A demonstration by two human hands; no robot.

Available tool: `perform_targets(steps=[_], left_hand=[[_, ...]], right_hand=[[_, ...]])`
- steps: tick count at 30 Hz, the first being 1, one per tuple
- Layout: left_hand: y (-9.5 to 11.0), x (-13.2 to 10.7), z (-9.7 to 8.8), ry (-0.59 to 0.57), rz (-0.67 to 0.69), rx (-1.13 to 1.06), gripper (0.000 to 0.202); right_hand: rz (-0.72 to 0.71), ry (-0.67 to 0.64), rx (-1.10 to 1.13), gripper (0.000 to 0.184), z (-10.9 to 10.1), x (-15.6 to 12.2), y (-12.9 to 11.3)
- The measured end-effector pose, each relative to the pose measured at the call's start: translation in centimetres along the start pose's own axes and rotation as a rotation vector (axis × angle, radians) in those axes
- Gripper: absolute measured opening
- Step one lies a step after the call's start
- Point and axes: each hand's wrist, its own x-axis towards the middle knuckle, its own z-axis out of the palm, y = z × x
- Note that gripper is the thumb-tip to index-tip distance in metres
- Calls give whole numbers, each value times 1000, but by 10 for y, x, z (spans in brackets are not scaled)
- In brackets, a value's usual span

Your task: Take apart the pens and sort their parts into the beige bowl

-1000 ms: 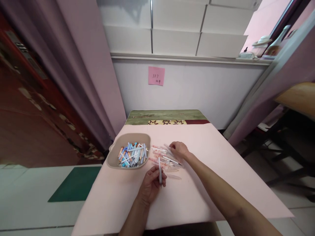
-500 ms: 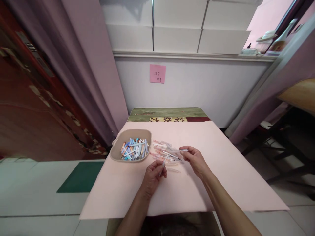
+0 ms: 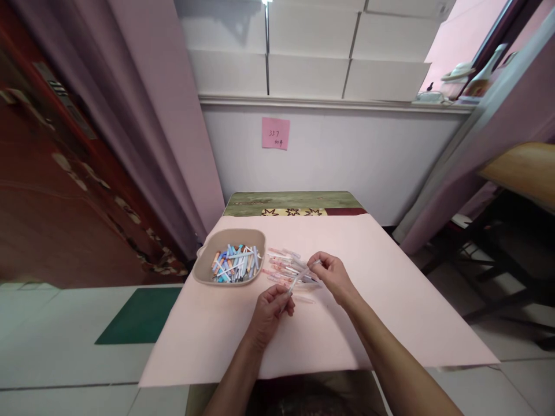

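The left hand [image 3: 271, 309] is curled, its fingertips pinching the near end of a thin, pale pen [image 3: 300, 276]. The right hand [image 3: 335, 276] pinches the far end, so the pen slants up between them, just above the sheet [image 3: 390, 323]. I cannot tell whether it is one piece or two.

Just beyond lies a loose pile [image 3: 282, 266] of similar clear pens with pink marks, touching one another. Left of the pile sits a beige, round-cornered tray [image 3: 203, 271] heaped with blue, orange and white pens. The sheet is smooth, pale pink, and covers most of the table [image 3: 295, 200], whose far edge shows green wood grain and a band of stars.

On the white wall a pink note [image 3: 275, 133] reads "357"; its second line is illegible. White boxes [image 3: 312, 72] are stacked above.
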Motion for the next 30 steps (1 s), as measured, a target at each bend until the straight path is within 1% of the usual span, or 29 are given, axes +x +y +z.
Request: perform_targets(steps=[4, 6, 12, 15, 17, 20, 22, 26, 30], left_hand=[[1, 0, 0, -6, 2, 2, 19], [0, 0, -1, -10, 1, -1, 18], [0, -1, -1, -25, -2, -6, 16], [0, -1, 0, -31, -8, -3, 16], [0, -2, 0, -42, -23, -9, 16], [0, -2, -1, -69, -49, -40, 18], [0, -2, -2, -75, -48, -68, 20], [1, -3, -4, -67, -40, -109, 21], [2, -3, -4, -83, -49, -106, 21]], right_hand=[[-24, 29, -35, 12, -3, 3, -1], [-31, 22, -50, 11, -4, 4, -1], [3, -74, -82, 11, -1, 5, -2], [13, -161, -98, 11, 2, 4, -8], [40, -243, -43, 14, 6, 4, -10], [77, -332, 94, 25, 12, 2, -5], [99, -362, 176, 32, 17, 0, 4], [187, -389, 308, 40, 23, -5, 24], [216, -452, 413, 40, 31, -8, 34]])
